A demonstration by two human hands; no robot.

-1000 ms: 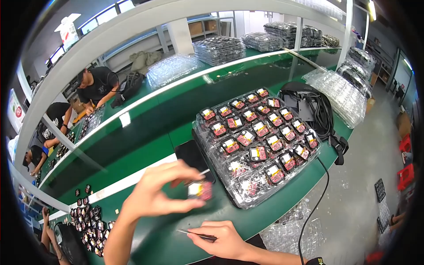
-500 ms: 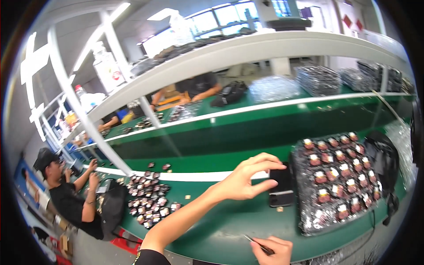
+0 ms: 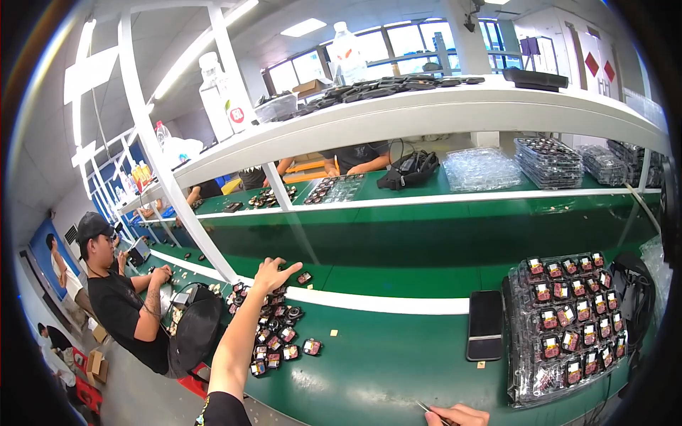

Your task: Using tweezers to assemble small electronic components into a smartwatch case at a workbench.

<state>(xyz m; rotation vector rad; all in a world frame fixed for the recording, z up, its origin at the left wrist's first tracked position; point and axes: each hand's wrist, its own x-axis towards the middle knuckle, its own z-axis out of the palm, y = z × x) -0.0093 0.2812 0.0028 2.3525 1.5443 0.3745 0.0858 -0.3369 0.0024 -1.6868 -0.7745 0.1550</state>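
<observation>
The left hand point(image 3: 270, 277) is just left of the middle of the frame, above the far end of a pile of small black units point(image 3: 274, 343) with pink and white faces; its fingers are spread, and whether any fingertip touches a unit cannot be told. A single loose unit point(image 3: 304, 277) lies just beside the fingertips. The pile sits on the green table point(image 3: 398, 355) left of centre, partly hidden by the forearm. At the bottom edge, right of centre, the right hand point(image 3: 462, 414) pinches slim metal tweezers point(image 3: 428, 410), their tip pointing to the upper left; the rest of that hand is cut off by the frame. At the lower right, clear plastic trays point(image 3: 524, 387) are stacked, the top one bearing rows of similar units, and a dark phone point(image 3: 485, 326) lies just left of them. A black bag point(image 3: 634, 284) is beside the trays at the right edge. A white strip point(image 3: 383, 304) crosses the table behind the phone. At the left, a co-worker point(image 3: 117, 305) in a black cap sits behind another black bag point(image 3: 199, 330).
</observation>
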